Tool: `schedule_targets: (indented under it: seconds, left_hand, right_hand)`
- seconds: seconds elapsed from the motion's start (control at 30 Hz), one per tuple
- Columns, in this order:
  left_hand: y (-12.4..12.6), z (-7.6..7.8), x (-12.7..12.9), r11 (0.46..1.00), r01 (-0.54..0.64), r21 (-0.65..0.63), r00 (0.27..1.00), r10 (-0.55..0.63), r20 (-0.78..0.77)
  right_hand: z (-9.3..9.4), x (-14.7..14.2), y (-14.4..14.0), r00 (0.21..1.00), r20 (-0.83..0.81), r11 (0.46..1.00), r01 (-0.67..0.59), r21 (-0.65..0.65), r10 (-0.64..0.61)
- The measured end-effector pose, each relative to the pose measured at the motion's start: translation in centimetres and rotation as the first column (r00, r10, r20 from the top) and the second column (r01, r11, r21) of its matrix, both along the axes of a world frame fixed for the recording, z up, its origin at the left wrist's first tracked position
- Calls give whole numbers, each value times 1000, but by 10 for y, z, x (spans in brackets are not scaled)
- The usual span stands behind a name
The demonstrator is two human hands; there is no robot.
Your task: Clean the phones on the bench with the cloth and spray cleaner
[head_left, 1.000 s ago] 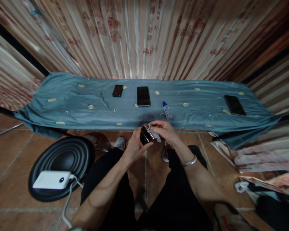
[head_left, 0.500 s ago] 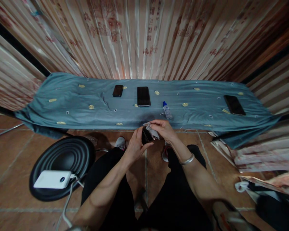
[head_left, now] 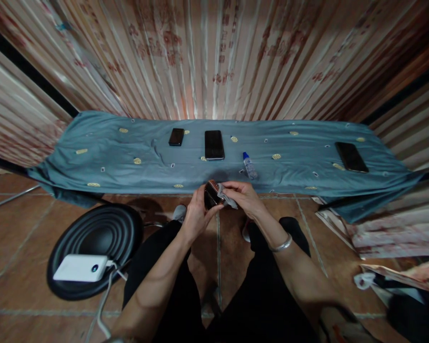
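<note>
Item: small dark phone [head_left: 210, 194], held in left hand [head_left: 195, 216], grip closed round its edges. Right hand [head_left: 245, 197] pinches grey wiping cloth [head_left: 224, 195] against it. Advisable: steady support beneath, light even strokes. Spray bottle [head_left: 249, 165] lies just beyond on surface [head_left: 128, 147].

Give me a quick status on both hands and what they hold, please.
Left hand grips small dark phone. Right hand presses pale crumpled cloth onto it. Small clear blue-capped bottle lies just beyond on teal cloth-covered table.

Three phones [head_left: 214, 145] and a small bottle [head_left: 249, 166] on the cloth-covered tabletop [head_left: 103, 152]; white power bank [head_left: 80, 267] on a black stool [head_left: 93, 238].
</note>
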State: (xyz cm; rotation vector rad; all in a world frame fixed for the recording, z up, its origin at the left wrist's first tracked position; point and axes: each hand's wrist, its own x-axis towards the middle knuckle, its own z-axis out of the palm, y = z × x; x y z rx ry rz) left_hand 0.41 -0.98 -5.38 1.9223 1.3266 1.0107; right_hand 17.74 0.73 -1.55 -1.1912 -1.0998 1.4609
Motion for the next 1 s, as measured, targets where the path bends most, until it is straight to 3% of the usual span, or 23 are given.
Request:
schedule_targets:
  seconds: [0.1, 0.23, 0.37, 0.53, 0.77, 0.87, 1.0]
  left_hand:
    - [3, 0, 0, 998, -52, -46, 997, 55, 55]
    - [6, -3, 2, 976, -71, -204, 956, 125, 265]
    - [8, -7, 8, 930, -49, -364, 845, 232, 481]
    - [6, -4, 13, 840, 16, -543, 689, 384, 615]
    - [3, 7, 11, 773, 158, -614, 550, 448, 705]
    - [4, 12, 10, 795, 147, -589, 480, 463, 745]
    - [3, 17, 13, 802, 117, -586, 461, 479, 747]
  right_hand:
    - [0, -2, -1, 1000, 10, 1000, 10, 30, -10]
    - [-7, -8, -2, 997, 73, 991, 26, 130, -36]
    - [-16, -16, -6, 984, 175, 978, -12, 208, -26]
    - [-19, -21, -10, 968, 249, 949, -45, 312, -37]
    - [-14, -31, -20, 890, 446, 835, -178, 521, -89]
    - [-12, -39, -30, 850, 512, 754, -256, 605, -122]
    - [-11, -46, -35, 814, 568, 694, -339, 636, -123]
